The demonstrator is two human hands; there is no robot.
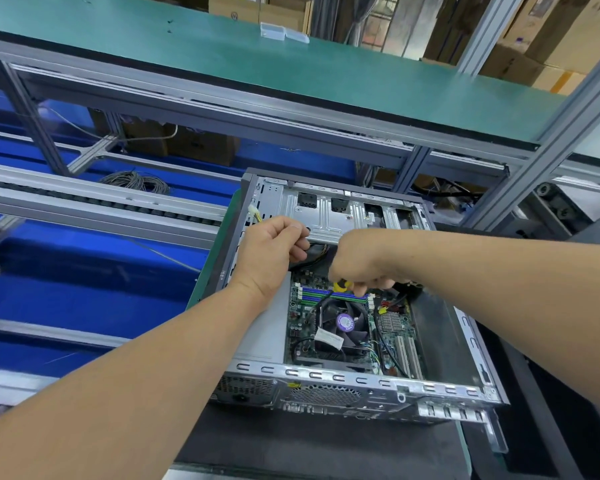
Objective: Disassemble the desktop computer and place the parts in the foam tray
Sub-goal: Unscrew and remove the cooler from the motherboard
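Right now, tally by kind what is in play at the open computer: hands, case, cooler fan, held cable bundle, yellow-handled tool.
Hands: 2, left hand and right hand
Computer case: 1
Cooler fan: 1
Cable bundle: 1, gripped by the left hand
Yellow-handled tool: 1, gripped by the right hand
Total: 6

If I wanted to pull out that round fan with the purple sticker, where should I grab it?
Probably by the black square frame of the fan, coming straight down from above. It lies flat, the case walls block the sides, and a cable with a white label drapes across it, so move that aside first.
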